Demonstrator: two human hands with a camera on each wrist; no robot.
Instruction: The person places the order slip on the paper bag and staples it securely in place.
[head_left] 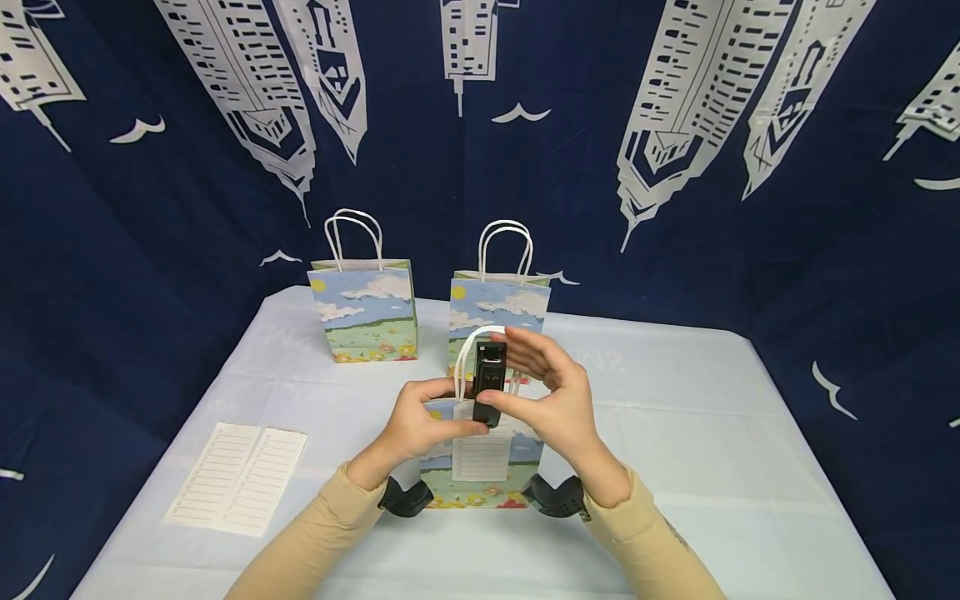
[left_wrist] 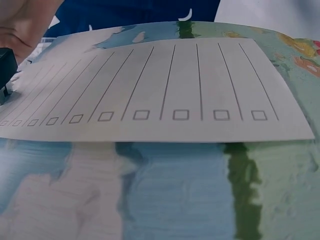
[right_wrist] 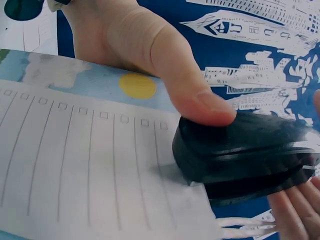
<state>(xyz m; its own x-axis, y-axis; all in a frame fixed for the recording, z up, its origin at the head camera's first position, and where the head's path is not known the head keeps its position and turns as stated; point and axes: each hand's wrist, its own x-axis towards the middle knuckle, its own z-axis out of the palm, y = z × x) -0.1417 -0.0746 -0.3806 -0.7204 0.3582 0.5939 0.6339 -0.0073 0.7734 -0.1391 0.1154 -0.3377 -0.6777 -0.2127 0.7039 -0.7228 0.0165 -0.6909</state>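
Observation:
A black stapler (head_left: 491,379) stands upright at the top edge of the front paper bag (head_left: 483,496), its mouth over a white checklist card (head_left: 481,457) lying against the bag's front. My right hand (head_left: 551,400) grips the stapler's body, thumb in front and fingers behind. From the other side, my left hand (head_left: 420,421) has its thumb on the stapler's head (right_wrist: 200,132), with its other fingers behind the bag top. The card's ruled lines and small boxes fill much of the left wrist view, where the stapler (left_wrist: 6,72) shows only at the edge.
Two more paper bags with white handles, one at the back left (head_left: 367,321) and one at the back middle (head_left: 498,304), stand upright. Two printed checklist cards (head_left: 236,479) lie side by side on the left of the white table (head_left: 712,467). A navy patterned curtain (head_left: 570,200) hangs behind.

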